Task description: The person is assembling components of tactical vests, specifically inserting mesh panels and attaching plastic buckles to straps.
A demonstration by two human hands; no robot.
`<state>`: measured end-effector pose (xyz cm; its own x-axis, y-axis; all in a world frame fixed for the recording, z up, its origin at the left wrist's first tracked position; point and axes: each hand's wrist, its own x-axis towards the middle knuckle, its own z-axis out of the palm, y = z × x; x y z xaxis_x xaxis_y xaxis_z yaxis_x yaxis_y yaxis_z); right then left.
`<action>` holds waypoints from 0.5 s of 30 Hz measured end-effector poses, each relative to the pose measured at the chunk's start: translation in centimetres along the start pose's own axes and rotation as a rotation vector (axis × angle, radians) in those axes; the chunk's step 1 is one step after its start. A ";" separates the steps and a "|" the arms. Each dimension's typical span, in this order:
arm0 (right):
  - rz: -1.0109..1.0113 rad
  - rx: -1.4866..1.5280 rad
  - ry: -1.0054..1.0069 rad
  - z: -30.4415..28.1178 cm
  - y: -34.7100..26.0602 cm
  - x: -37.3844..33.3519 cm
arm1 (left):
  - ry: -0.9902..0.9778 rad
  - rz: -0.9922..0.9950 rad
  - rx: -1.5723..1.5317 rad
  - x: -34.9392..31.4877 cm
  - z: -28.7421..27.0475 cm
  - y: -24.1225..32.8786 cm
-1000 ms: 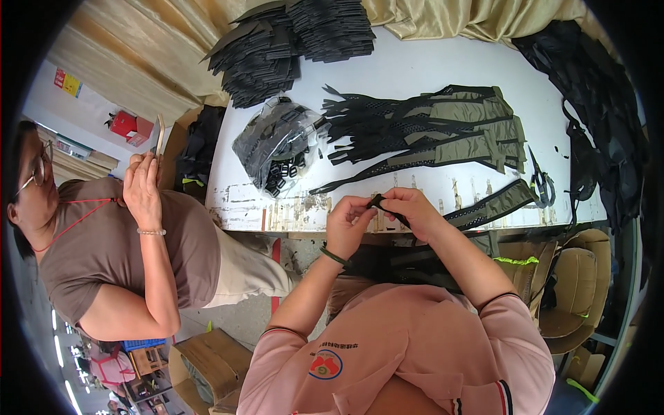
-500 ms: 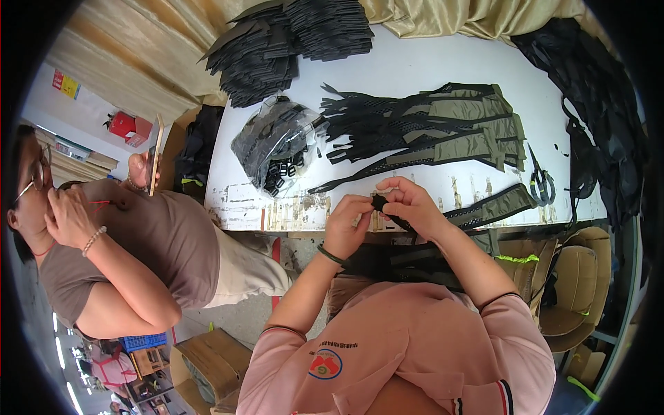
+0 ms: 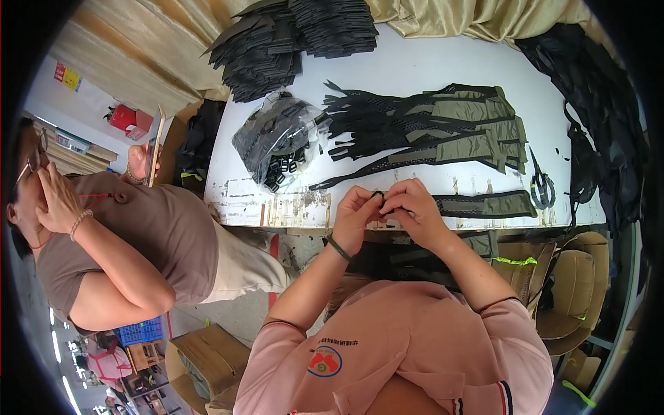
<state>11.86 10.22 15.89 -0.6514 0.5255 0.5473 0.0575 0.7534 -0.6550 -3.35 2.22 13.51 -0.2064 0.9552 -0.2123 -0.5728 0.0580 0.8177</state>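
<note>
Both my hands meet over the table's front edge, fingers pinched round a small black piece. My left hand (image 3: 354, 216) grips what looks like a black plastic buckle (image 3: 378, 196), mostly covered by the fingers. Close beside it, my right hand (image 3: 417, 213) pinches the black strap end at the buckle; whether the strap passes through it I cannot tell. An olive and black mesh strap panel (image 3: 487, 205) lies along the table edge, running behind my right hand. Farther back is a fanned pile of similar strap panels (image 3: 449, 114). A clear plastic bag of black buckles (image 3: 266, 142) stands to its left.
Blue-handled scissors (image 3: 541, 188) lie at the right of the white table (image 3: 415, 59). Stacked black pieces (image 3: 332, 28) sit at the back, and black straps (image 3: 588, 111) hang over the right side. A person (image 3: 124, 235) holding a phone stands at left. Cardboard boxes (image 3: 570, 283) flank me below.
My fingers have drawn closer round the black piece, and my right hand has closed in from a more spread pose. The strap panel by the edge now lies straighter along the table.
</note>
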 end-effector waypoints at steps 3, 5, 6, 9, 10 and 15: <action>0.310 0.583 -0.125 0.0 -0.2 -0.3 | 0.048 0.090 0.086 0.2 -0.2 -0.4; 0.672 0.796 -0.117 0.4 0.2 -0.3 | 0.080 0.151 0.114 0.2 -0.1 -0.6; 0.673 0.796 -0.115 0.6 0.6 -0.5 | 0.078 0.150 0.115 0.2 0.0 -0.6; 0.683 0.784 -0.063 1.1 1.1 -0.8 | 0.082 0.158 0.183 0.0 0.0 -0.7; 0.710 0.795 -0.057 1.1 1.0 -0.7 | 0.062 0.202 0.215 0.0 -0.2 -0.9; 0.774 0.833 -0.036 1.4 1.4 -0.8 | -0.014 0.331 0.392 -0.5 -0.1 -1.1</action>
<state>11.38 10.32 13.82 -0.6816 0.7137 -0.1614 -0.0583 -0.2728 -0.9603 -2.69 1.63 12.72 -0.3139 0.9445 0.0966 -0.1377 -0.1460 0.9797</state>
